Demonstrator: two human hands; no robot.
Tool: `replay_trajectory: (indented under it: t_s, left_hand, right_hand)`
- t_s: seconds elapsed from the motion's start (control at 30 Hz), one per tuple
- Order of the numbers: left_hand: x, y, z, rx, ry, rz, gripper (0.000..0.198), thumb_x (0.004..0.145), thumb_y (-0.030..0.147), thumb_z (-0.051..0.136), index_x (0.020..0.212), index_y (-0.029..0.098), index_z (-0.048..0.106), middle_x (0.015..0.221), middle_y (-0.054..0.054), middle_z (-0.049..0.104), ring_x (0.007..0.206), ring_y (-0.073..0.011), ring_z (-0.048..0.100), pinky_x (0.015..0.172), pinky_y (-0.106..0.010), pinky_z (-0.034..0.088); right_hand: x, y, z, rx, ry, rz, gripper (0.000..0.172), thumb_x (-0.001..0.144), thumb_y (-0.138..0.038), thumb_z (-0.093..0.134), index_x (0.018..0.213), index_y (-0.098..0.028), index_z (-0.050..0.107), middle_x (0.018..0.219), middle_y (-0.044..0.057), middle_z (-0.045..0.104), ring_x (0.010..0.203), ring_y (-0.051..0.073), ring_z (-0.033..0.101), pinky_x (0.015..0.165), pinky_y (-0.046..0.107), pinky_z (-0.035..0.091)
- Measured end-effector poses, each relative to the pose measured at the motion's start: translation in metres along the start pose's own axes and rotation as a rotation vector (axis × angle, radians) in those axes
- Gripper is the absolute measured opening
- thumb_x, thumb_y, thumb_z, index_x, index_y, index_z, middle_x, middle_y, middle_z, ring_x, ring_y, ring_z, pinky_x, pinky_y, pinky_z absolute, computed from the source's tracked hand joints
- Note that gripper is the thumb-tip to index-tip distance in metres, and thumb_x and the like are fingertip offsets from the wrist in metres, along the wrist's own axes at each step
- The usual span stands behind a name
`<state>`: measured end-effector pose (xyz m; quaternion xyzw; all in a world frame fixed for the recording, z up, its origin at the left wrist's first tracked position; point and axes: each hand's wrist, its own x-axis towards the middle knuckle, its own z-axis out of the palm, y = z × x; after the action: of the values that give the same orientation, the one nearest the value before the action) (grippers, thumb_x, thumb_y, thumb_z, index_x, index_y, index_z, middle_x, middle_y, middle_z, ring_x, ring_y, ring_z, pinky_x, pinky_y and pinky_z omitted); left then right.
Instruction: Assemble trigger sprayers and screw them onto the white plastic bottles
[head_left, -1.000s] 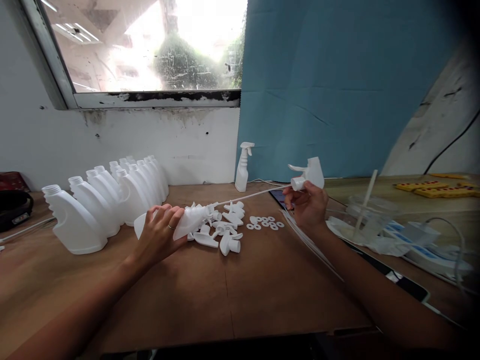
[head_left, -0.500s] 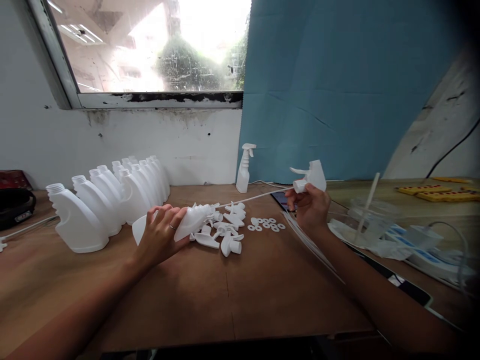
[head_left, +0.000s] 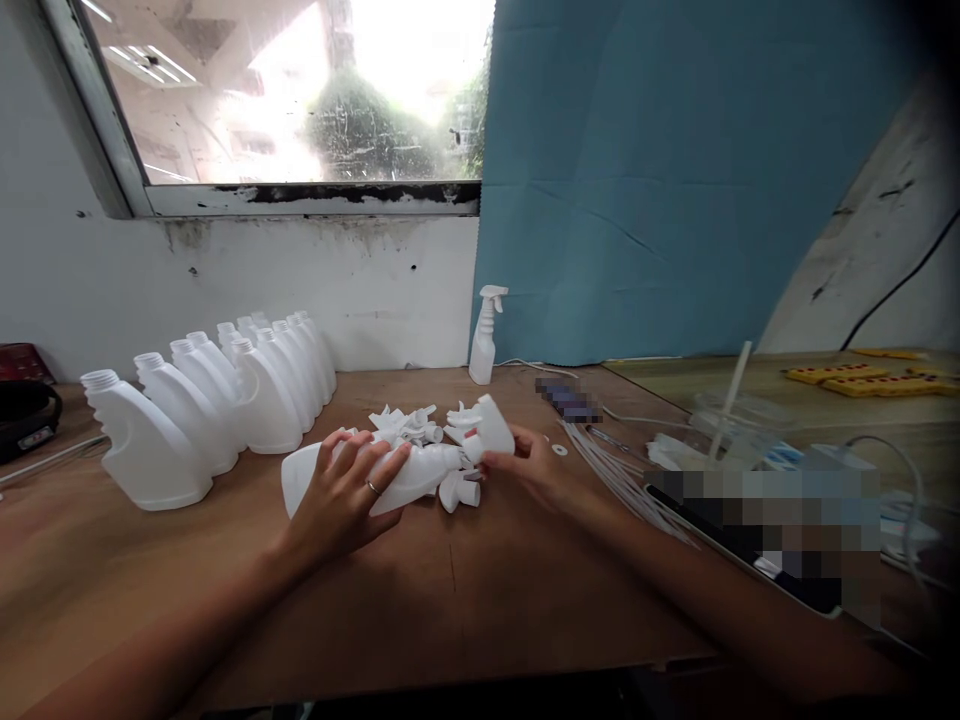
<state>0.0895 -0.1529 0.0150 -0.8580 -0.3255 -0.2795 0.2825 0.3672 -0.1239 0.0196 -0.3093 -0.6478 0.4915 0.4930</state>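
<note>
My left hand (head_left: 346,495) is wrapped around a white plastic bottle (head_left: 420,470) that lies on its side on the brown table (head_left: 450,600). My right hand (head_left: 529,465) grips a white trigger spray head (head_left: 491,425) at the bottle's neck, fingers closed on it. The head's dip tube is hidden, apparently inside the bottle. Loose white spray heads (head_left: 409,425) lie in a small pile just behind the bottle. One small white washer (head_left: 559,450) shows to the right of my right hand.
A row of several empty white bottles (head_left: 217,400) stands at the left. One assembled spray bottle (head_left: 486,335) stands by the wall. Thin white tubes (head_left: 622,480) lie to the right, beside clear bags, cables and yellow parts (head_left: 862,378).
My right hand came down and left with the spray head, from raised with its long tube showing to the bottle's neck. The bottle now lies flatter under my left hand.
</note>
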Motion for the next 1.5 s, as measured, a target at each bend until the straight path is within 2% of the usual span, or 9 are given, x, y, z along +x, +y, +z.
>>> replay_trajectory:
  t_s: [0.17,0.33,0.53,0.67,0.9,1.03,1.23,1.4,1.5]
  left_hand:
    - [-0.002,0.006,0.001,-0.017,-0.063,0.018,0.065,0.078,0.029,0.065,0.138,0.017,0.043,0.117,-0.014,0.061,0.114,-0.0359,0.048,0.1,-0.056,0.031]
    - [-0.004,0.009,0.005,-0.038,-0.082,0.018,0.067,0.078,0.029,0.064,0.14,0.017,0.041,0.116,-0.014,0.062,0.115,-0.0355,0.048,0.101,-0.057,0.03]
    - [-0.005,0.011,0.005,-0.01,-0.041,0.043,0.061,0.081,0.028,0.06,0.138,0.016,0.042,0.115,-0.014,0.063,0.113,-0.0347,0.049,0.099,-0.056,0.03]
    - [-0.004,0.011,0.004,0.006,-0.045,0.065,0.06,0.082,0.029,0.061,0.137,0.014,0.043,0.114,-0.014,0.063,0.112,-0.0349,0.05,0.098,-0.056,0.031]
    - [-0.005,0.013,0.005,-0.029,-0.057,0.024,0.061,0.079,0.029,0.063,0.135,0.015,0.045,0.114,-0.014,0.063,0.112,-0.0347,0.05,0.1,-0.056,0.03]
    - [-0.005,0.014,0.004,-0.031,-0.048,0.034,0.061,0.079,0.027,0.063,0.136,0.015,0.045,0.115,-0.014,0.063,0.112,-0.0349,0.05,0.1,-0.056,0.03]
    - [-0.006,0.013,0.005,-0.039,-0.034,0.051,0.059,0.08,0.03,0.062,0.135,0.015,0.046,0.114,-0.014,0.064,0.111,-0.0347,0.051,0.1,-0.056,0.03]
    - [-0.007,0.014,0.007,-0.02,-0.025,0.052,0.057,0.081,0.031,0.062,0.134,0.015,0.047,0.114,-0.014,0.064,0.111,-0.0344,0.051,0.099,-0.056,0.03]
    - [-0.008,0.014,0.008,-0.026,-0.028,0.058,0.058,0.082,0.033,0.061,0.135,0.014,0.047,0.114,-0.014,0.064,0.111,-0.0344,0.051,0.099,-0.055,0.03]
  right_hand:
    - [-0.007,0.004,0.005,-0.074,-0.117,0.076,0.04,0.07,-0.033,0.077,0.101,-0.019,0.055,0.083,0.003,0.068,0.074,0.021,0.066,0.071,0.036,0.055]
    - [-0.011,0.008,0.008,-0.258,-0.115,-0.077,0.045,0.073,-0.032,0.075,0.109,-0.021,0.049,0.096,0.003,0.06,0.077,0.017,0.06,0.064,0.028,0.05]
    - [-0.012,0.015,0.017,-0.153,-0.081,-0.04,0.034,0.085,-0.042,0.063,0.104,-0.022,0.042,0.072,-0.003,0.056,0.056,0.012,0.052,0.053,0.024,0.044]
    - [-0.013,0.016,0.017,-0.164,-0.057,-0.053,0.048,0.073,-0.034,0.076,0.105,-0.022,0.042,0.093,0.002,0.06,0.072,0.015,0.058,0.06,0.025,0.048]
    - [-0.013,0.016,0.014,-0.255,0.0,-0.059,0.045,0.065,-0.03,0.081,0.09,-0.022,0.043,0.08,-0.003,0.055,0.067,0.014,0.054,0.057,0.023,0.042]
    - [-0.014,0.014,0.018,-0.153,-0.085,0.03,0.038,0.083,-0.041,0.065,0.096,-0.024,0.033,0.061,-0.007,0.055,0.052,0.015,0.055,0.052,0.026,0.041]
    - [-0.016,0.01,0.011,-0.265,-0.093,-0.048,0.046,0.071,-0.036,0.077,0.096,-0.023,0.04,0.09,0.0,0.056,0.072,0.015,0.055,0.059,0.025,0.042]
    - [-0.016,0.01,0.012,-0.197,-0.124,0.022,0.039,0.082,-0.04,0.068,0.097,-0.024,0.036,0.072,-0.003,0.059,0.065,0.017,0.058,0.061,0.028,0.043]
    - [-0.017,0.012,0.014,-0.198,-0.141,-0.014,0.04,0.083,-0.04,0.066,0.1,-0.025,0.033,0.081,-0.001,0.061,0.07,0.018,0.059,0.064,0.029,0.045]
